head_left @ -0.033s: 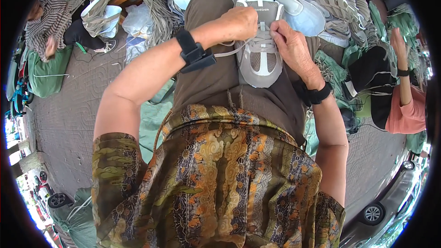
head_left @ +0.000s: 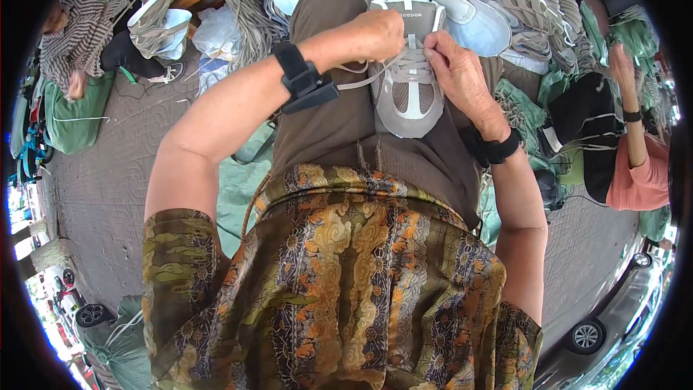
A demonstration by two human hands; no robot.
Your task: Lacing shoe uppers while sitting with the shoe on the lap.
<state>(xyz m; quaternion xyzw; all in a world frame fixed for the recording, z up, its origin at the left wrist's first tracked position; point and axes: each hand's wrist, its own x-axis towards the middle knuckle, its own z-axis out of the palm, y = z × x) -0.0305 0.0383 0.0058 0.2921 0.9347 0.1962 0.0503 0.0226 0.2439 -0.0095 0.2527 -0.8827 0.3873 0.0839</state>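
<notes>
Head view: two bare hands at the upper lacing of a grey shoe (head_left: 413, 94) between them.
The left hand (head_left: 375, 35) is curled closed by the shoe's upper left edge; its fingertips are hidden, so I cannot tell what it grips. The right hand (head_left: 462, 76) grips the opposite edge between thumb and bent fingers. The shoe rests on brown trousers (head_left: 317, 126), its toe nearer the body than either hand and its tongue between and just beyond them. A loose length of lace (head_left: 354, 86) loops out under the left wrist. Beyond the left hand hangs a bundle of grey laces (head_left: 245, 3); beyond the right lie stacked shoe parts (head_left: 545, 11). Well right of the right hand is a person in a pink top (head_left: 641, 177).
</notes>
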